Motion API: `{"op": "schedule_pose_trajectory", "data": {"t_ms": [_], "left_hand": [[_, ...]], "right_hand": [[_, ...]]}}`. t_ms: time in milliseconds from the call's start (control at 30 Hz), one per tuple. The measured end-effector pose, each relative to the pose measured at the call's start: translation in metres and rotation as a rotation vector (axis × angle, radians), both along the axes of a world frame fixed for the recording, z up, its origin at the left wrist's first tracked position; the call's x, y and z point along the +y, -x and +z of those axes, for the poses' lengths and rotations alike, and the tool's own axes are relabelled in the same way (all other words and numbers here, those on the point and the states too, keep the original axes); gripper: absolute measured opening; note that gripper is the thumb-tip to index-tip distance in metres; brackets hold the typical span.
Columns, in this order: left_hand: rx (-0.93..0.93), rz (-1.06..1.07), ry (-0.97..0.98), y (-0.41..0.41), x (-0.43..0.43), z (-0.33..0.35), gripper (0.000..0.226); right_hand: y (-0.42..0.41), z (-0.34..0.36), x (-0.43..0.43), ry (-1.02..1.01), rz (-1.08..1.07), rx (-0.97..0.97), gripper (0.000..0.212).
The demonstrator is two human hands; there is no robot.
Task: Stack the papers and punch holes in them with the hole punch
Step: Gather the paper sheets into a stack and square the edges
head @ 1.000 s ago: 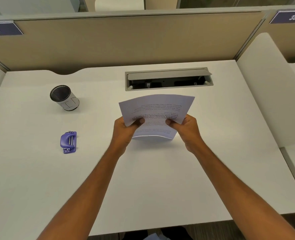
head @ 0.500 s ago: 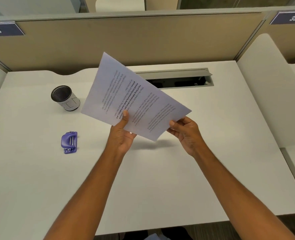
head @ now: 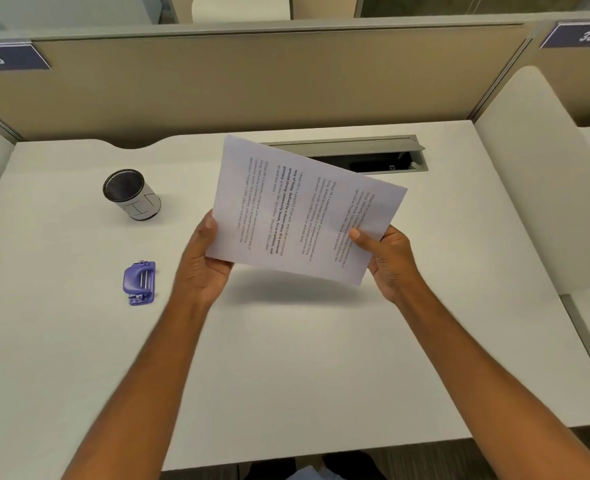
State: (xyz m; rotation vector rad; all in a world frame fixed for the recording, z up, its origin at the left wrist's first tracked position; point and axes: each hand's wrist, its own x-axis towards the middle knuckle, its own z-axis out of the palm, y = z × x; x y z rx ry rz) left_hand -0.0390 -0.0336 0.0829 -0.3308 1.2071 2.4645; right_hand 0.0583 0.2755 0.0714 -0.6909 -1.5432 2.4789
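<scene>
I hold the papers (head: 304, 209) with both hands, left (head: 203, 261) and right (head: 388, 261), hiding part of the tray (head: 383, 150); one punch (head: 139, 283), one cup (head: 130, 194) (both leftward).

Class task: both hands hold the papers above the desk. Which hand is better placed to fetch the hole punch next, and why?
Probably the left hand. The purple hole punch lies on the desk just to its left, while the right hand is across the papers and could keep holding them.
</scene>
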Motion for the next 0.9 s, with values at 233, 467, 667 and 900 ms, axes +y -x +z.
{"op": "schedule_pose_trajectory", "data": {"t_ms": [233, 467, 667, 900], "left_hand": [[0.24, -0.379, 0.48, 0.015, -0.014, 0.009, 0.06], [0.337, -0.292, 0.586, 0.003, 0.013, -0.005, 0.042], [0.256, -0.275, 0.604, -0.012, 0.015, -0.026, 0.049], [0.267, -0.209, 0.602, -0.012, 0.02, -0.028, 0.054]], "right_hand": [[-0.002, 0.0, 0.02, -0.132, 0.081, -0.057, 0.028], [-0.007, -0.017, 0.021, -0.2, 0.098, -0.082, 0.03], [-0.011, -0.032, 0.022, -0.192, 0.093, -0.148, 0.039], [-0.01, -0.034, 0.025, -0.243, 0.088, -0.134, 0.04]]}}
